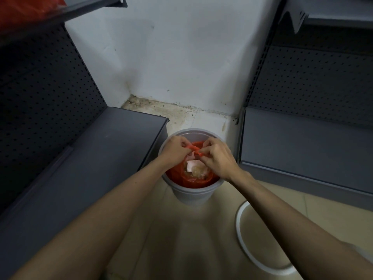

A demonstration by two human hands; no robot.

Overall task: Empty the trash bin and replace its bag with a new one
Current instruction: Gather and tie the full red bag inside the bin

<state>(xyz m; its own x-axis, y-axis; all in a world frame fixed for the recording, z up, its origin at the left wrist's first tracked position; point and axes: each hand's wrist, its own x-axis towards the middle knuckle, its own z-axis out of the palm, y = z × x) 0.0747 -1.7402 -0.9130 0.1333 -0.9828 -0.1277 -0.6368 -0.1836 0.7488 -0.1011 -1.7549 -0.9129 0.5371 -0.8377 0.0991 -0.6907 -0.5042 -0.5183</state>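
A grey round trash bin [190, 196] stands on the floor between two shelf units. Inside it sits a red plastic bag [191, 181] holding pale pink and beige trash [196, 168]. Over the bin's mouth, my left hand [175, 151] pinches one red handle strip of the bag. My right hand [217, 156] pinches the other strip, and the two strips cross between my hands. The bag's far side is hidden behind my fingers.
A grey ring [245, 239], seemingly the bin's rim ring, lies on the tiled floor at the right. Dark grey shelf units stand to the left [90, 158] and right [302, 142]. Something red [30, 9] lies on the upper left shelf. A white wall closes the corner behind.
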